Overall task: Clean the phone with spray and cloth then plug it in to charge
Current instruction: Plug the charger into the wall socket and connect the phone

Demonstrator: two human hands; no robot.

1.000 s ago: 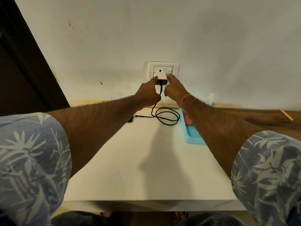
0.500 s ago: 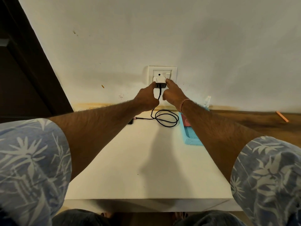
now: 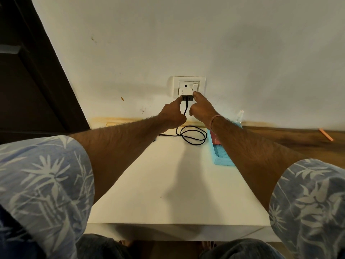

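Both your hands are up at the wall socket (image 3: 189, 86), at the far edge of the white table (image 3: 168, 184). Your left hand (image 3: 172, 116) has its forefinger stretched to the left side of the white charger (image 3: 185, 92), the other fingers curled in toward the black cable (image 3: 194, 136); whether they actually pinch it, I cannot tell. Your right hand (image 3: 202, 109) touches the charger's right side with an extended forefinger, the rest loosely folded.

The step looks like seating the charger, so press it straight into the wall with even force from both sides; a tilt would leave it half in. The switch sits just right of the charger (easy to bump, and likely needed on afterwards).

The phone (image 3: 154, 139) is barely visible: only a dark sliver shows at the table's far left, under your left forearm, where the cable's end leads. Judged from that, it may already be connected, though the joint is hidden.

Mind the room around you. The cable lies in loose coils between your wrists, so lift away rather than drag through them. The blue tray (image 3: 222, 161) lies under your right forearm, with the spray bottle (image 3: 239, 117) just beyond it by the wall. The near half of the table is open.
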